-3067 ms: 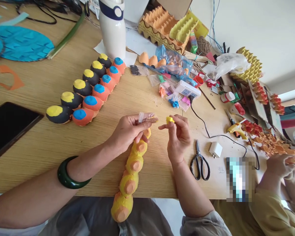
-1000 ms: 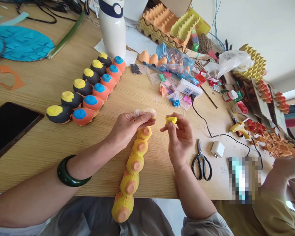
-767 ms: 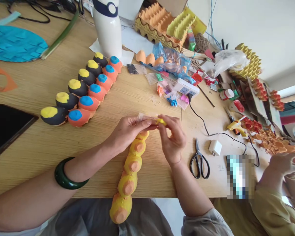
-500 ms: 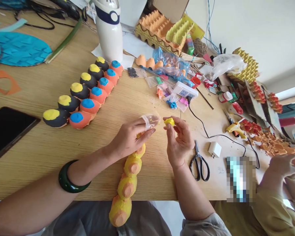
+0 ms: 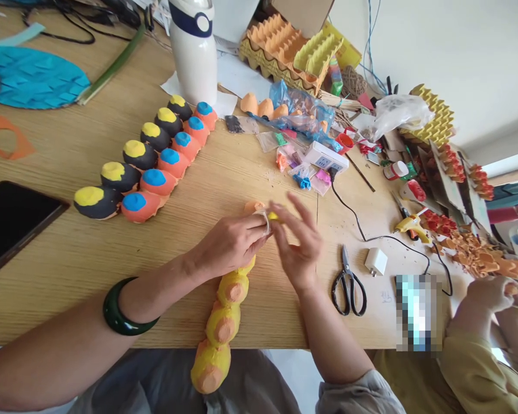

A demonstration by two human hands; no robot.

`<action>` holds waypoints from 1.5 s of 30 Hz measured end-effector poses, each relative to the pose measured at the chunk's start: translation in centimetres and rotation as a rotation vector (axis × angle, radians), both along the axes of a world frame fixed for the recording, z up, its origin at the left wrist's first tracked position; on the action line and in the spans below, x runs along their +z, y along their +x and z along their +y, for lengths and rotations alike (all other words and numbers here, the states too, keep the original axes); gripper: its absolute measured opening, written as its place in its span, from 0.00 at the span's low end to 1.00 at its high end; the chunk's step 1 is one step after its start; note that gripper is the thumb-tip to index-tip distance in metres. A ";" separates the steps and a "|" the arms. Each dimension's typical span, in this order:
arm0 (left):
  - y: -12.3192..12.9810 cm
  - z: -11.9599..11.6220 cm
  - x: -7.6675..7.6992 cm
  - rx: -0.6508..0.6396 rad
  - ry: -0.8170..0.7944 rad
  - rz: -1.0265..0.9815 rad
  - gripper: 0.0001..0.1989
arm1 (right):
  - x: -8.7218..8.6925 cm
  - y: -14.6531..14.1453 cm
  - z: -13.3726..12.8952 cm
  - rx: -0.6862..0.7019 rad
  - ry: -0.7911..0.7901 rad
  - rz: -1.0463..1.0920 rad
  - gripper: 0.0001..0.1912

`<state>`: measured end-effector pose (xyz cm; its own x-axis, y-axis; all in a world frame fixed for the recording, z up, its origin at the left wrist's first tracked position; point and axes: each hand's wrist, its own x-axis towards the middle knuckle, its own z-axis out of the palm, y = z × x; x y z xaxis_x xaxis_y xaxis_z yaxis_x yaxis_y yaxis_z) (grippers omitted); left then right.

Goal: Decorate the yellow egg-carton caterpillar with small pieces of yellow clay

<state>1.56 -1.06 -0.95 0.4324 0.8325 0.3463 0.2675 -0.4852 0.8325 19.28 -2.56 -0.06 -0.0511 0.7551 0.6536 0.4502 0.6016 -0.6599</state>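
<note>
Left hand [image 5: 224, 244] grasps clear bag [image 5: 265, 221], crossing above yellow bumpy strip [image 5: 223, 329] | right hand [image 5: 301, 247] at yellow clay [image 5: 273, 216], fingers blurred, can't tell grip | strip overhangs table's [image 5: 280, 310] near edge | open wood either side

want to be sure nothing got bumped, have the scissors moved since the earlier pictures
No. The scissors keep the same place and angle beside the white plug adapter; both shift together slightly as the camera moves.
</note>
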 end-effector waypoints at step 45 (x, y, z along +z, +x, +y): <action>0.9 -0.2 1.1 0.007 -0.936 -0.788 0.08 | -1.5 -0.2 0.5 -0.015 0.079 -0.062 0.21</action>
